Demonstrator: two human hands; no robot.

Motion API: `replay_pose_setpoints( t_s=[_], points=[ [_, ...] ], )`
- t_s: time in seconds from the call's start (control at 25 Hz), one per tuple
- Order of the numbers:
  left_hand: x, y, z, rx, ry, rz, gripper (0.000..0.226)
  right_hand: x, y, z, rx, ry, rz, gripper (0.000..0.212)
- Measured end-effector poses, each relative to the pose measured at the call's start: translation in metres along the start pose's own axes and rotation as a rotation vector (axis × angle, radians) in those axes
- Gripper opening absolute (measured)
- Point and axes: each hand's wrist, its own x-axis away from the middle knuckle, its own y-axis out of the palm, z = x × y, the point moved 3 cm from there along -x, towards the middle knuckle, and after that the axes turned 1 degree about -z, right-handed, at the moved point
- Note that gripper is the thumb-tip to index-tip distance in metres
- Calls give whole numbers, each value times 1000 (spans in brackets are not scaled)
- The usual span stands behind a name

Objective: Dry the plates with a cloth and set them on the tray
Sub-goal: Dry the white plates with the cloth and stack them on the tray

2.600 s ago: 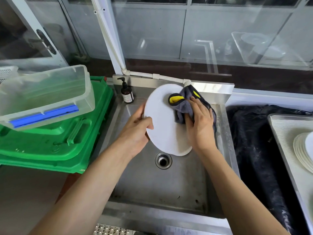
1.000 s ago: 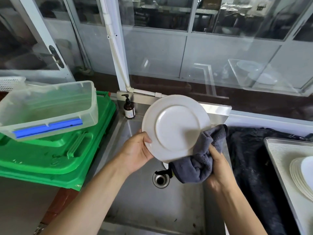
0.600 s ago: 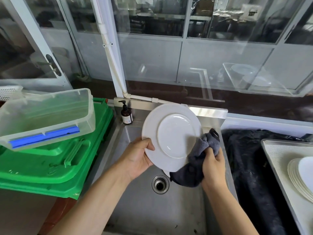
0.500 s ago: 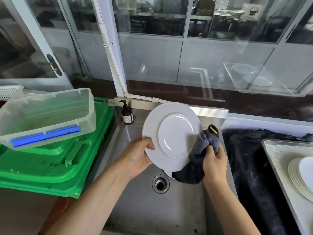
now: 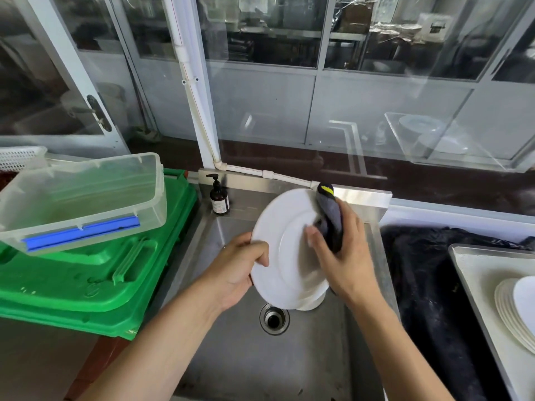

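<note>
Gripping the left rim of a white plate [image 5: 285, 250], the left hand [image 5: 236, 270] holds it tilted above the sink [image 5: 252, 360]. The right hand [image 5: 344, 256] clutches a grey cloth [image 5: 330, 218] against the plate's face. At far right, a tray [image 5: 474, 273] carries a stack of plates [image 5: 514, 308]. A soap bottle [image 5: 219, 198] stands at the sink's back corner.

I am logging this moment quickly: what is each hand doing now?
Left hand: closed on the rim of the white plate.
Right hand: closed on the grey cloth, pressing it on the plate.
</note>
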Motion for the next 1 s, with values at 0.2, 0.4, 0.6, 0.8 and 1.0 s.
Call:
replay_pose_setpoints(
  t_s=[0.2, 0.4, 0.6, 0.8, 1.0],
  points=[
    [2, 4, -1, -124, -10, 44, 22, -1, 14, -3, -35, -57, 15, 43],
    [-5, 8, -1, -206, 77, 143, 25, 4, 38, -32, 67, -293, -116, 43],
    [-6, 10, 3, -303, 102, 179, 10, -8, 39, -34, -84, -158, -57, 41],
    [-19, 5, 2, -194, 121, 222, 52, 15, 56, -41, -186, -194, -81, 42],
    [-16, 7, 16, 93, 111, 165, 43, 29, 61, -48, -240, -174, -57, 40]
  ],
)
